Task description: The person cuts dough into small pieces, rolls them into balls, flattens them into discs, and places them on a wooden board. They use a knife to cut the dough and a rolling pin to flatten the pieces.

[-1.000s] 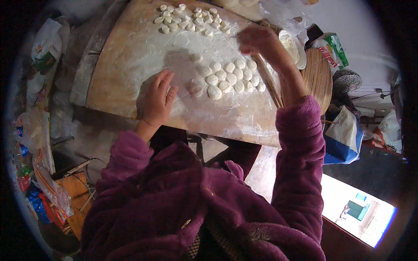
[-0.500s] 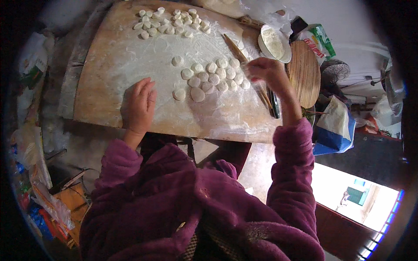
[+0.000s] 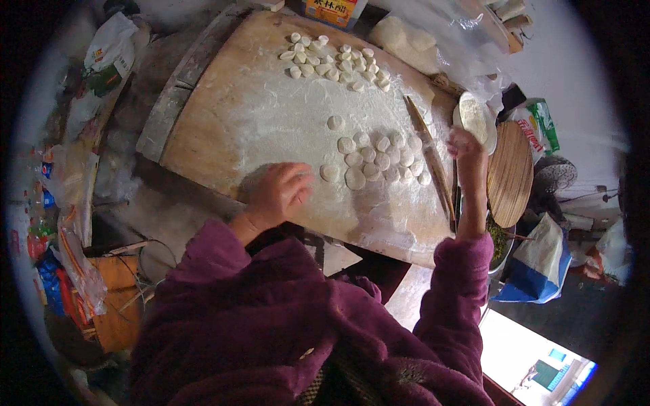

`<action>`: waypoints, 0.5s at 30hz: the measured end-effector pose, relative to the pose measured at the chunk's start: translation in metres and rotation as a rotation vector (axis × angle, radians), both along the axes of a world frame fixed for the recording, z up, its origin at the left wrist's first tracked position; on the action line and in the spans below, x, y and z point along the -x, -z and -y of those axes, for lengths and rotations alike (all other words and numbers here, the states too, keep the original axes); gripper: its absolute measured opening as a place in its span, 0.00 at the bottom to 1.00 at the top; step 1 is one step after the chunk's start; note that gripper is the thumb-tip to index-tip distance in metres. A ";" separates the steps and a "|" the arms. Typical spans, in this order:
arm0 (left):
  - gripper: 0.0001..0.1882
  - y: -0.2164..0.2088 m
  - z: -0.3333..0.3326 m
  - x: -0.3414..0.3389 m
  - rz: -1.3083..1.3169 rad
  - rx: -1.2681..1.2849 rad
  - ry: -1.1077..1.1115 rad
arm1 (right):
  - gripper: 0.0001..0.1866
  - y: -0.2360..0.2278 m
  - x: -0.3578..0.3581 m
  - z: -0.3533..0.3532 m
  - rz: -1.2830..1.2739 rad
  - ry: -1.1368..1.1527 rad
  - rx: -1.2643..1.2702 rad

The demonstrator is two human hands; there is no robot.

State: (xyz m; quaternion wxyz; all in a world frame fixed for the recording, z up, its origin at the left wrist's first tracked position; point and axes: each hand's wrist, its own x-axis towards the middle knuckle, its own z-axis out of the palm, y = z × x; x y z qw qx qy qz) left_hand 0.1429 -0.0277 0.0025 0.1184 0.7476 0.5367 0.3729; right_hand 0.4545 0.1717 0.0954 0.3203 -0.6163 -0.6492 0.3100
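My left hand is open over the near edge of a flour-dusted wooden board, its fingers loosely bent. Closed and raised, my right hand is at the near side of a white bowl of flour. Whatever its curled fingers hold is hidden. Between the hands lie several flattened dough discs, grouped on the board. Farther back are many small dough pieces. A tapered wooden rolling pin lies lengthwise to the right of the discs, left of my right hand.
To the right is a round slatted wooden lid, with a container of chopped greens partly behind my forearm. A blue and white bag lies beyond. At the back stand a labelled jug and plastic bags.
The whole view has shifted, placing the board lower and to the right. My right hand has moved from above the rolling pin to the flour bowl. The left hand remains over the board's near side.
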 end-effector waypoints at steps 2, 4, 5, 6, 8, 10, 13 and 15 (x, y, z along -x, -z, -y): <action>0.13 -0.006 -0.013 0.014 0.039 0.063 -0.102 | 0.18 0.003 -0.012 0.005 0.182 -0.353 0.252; 0.11 -0.013 -0.038 0.028 -0.018 0.001 -0.240 | 0.21 0.006 -0.011 0.009 0.213 -0.542 0.299; 0.11 -0.017 -0.054 0.037 -0.055 -0.002 -0.295 | 0.20 0.009 -0.006 0.011 0.187 -0.415 0.112; 0.11 -0.019 -0.072 0.046 -0.058 -0.050 -0.331 | 0.20 0.011 0.002 0.009 0.191 -0.316 -0.026; 0.12 -0.023 -0.114 0.058 -0.035 0.014 -0.411 | 0.17 0.015 0.028 -0.003 0.435 -0.238 -0.402; 0.13 -0.023 -0.139 0.066 -0.176 0.018 -0.458 | 0.14 0.022 0.059 -0.008 0.459 -0.430 -0.255; 0.15 -0.021 -0.162 0.071 -0.320 0.124 -0.472 | 0.15 0.042 0.123 -0.016 0.298 -0.594 -0.188; 0.14 -0.020 -0.169 0.071 -0.382 0.108 -0.454 | 0.16 0.054 0.167 -0.022 0.259 -0.666 -0.296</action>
